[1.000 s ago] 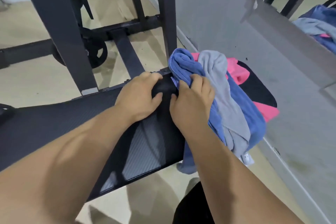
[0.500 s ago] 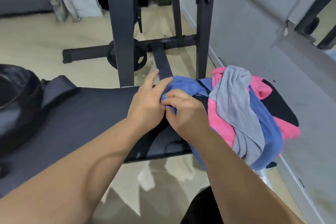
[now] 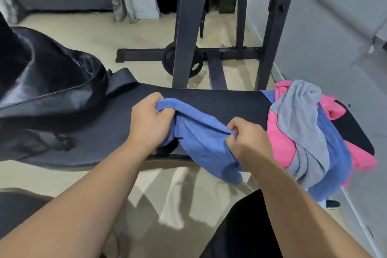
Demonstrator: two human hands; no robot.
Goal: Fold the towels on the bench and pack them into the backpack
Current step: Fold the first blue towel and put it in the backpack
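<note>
A crumpled blue towel drapes over the black bench at centre, a pink, grey and blue towel heap at three o'clock, a black backpack at nine o'clock.

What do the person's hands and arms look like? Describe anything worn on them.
Both arms are bare up to the edge of the picture: no sleeves, watch or bracelet visible. The left hand and right hand wear no gloves, and no rings show. Nails look short and unpainted.
</note>
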